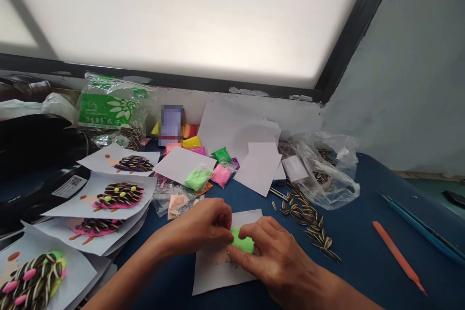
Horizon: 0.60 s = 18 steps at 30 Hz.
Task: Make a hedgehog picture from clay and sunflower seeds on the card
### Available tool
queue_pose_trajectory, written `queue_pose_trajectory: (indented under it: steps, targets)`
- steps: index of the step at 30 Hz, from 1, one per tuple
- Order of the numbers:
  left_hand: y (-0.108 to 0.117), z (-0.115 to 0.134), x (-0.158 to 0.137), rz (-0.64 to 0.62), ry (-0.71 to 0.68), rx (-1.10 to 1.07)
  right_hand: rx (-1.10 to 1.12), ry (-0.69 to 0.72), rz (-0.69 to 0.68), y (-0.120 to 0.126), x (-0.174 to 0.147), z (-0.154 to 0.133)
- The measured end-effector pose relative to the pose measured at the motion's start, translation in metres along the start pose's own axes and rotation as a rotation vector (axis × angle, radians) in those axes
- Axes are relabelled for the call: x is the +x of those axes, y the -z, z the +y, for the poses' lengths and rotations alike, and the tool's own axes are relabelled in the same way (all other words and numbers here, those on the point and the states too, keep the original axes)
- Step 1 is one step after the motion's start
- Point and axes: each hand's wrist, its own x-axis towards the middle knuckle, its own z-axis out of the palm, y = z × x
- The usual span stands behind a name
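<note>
A bright green piece of soft modelling clay (242, 240) lies on a white paper card (208, 278) in front of me. My left hand (209, 225) has its fingers curled in, the tips pressing at the clay's left edge. From the other side, my right hand (276, 252) bends its thumb and fingers around the clay. Below the clay, a patch of peach-coloured clay shows partly on the card; my fingers cover some of it. Striped sunflower seeds (308, 218) are strewn to the right of my right hand.
On the left lie cards bearing seed-covered clay hedgehogs (119, 193). Farther back are clay packets (198, 178), blank paper (258, 167) and a green seed bag (109, 106). A clear plastic bag (327, 174), an orange clay tool (397, 256) and blue tweezers (425, 227) lie rightward.
</note>
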Motion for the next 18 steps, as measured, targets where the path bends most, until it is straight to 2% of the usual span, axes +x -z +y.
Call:
queue_pose_trajectory:
  steps: [8,18]
  targets:
    - [0.0013,0.0026,-0.0005,0.004,-0.065,0.089,-0.026,-0.032,-0.120,-0.0028,-0.0020,-0.0007]
    - [0.0029,0.0057,-0.0022,-0.038,-0.036,0.005,-0.020,-0.075,-0.014,-0.0053,-0.0031,-0.0021]
